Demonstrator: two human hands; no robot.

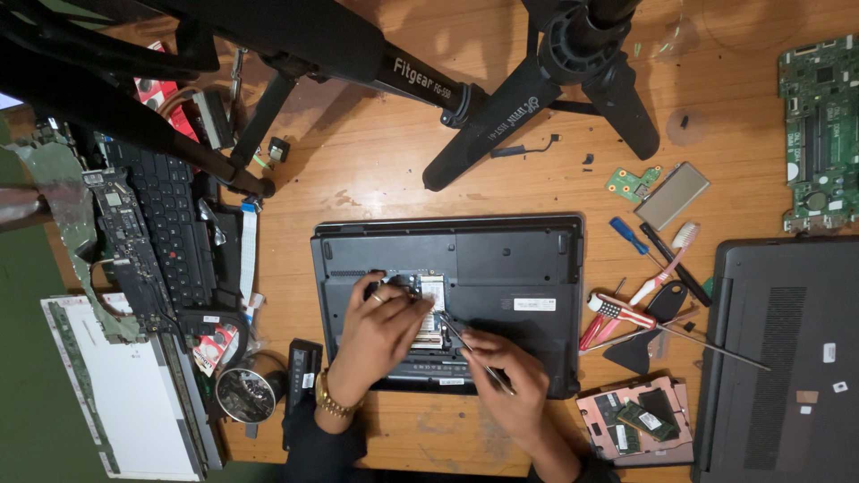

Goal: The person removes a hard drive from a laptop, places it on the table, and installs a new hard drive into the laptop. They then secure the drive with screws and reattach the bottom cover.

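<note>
The left hand covers most of the open bay in the laptop base, so whatever sits under its fingers stays hidden. The tip of the metal tool, just past the right hand, is too small to make out against the bay. Both forearms run off the bottom edge. Well right of the hands, a second laptop is cut by the right and bottom edges, and the green circuit board above it by the right edge.

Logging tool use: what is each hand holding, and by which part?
The right hand pinches metal tweezers near their back end. The left hand grips nothing I can make out; its fingers rest in the laptop's open bay.
</note>
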